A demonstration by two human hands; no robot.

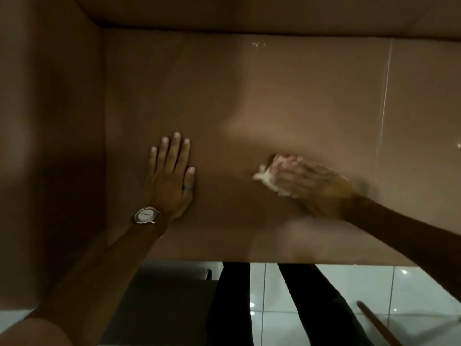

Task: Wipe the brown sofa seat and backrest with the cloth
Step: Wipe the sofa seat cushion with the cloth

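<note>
Fingers (287,166) of the right hand (309,186) are pressed over a small white cloth (265,177), which is held bunched beneath them against the brown sofa seat (249,96), right of the cushion's middle and toward its front half. The hand is blurred, so a wiping stroke is judged to be under way. The left hand (171,176) is laid flat on the seat, nothing grasped, its fingers (174,148) spread and straight, a watch (145,215) worn at the wrist; it is judged to serve as a brace.

A glossy sheen is seen on the far right part of the seat, possibly dampness from wiping, though this cannot be confirmed. No clear boundary between wiped and unwiped surface can be made out. The backrest (249,11) is seen only as a strip at the top edge, and nothing shows whether it has been wiped. By judgement, the seat is part done and the backrest is left.
</note>
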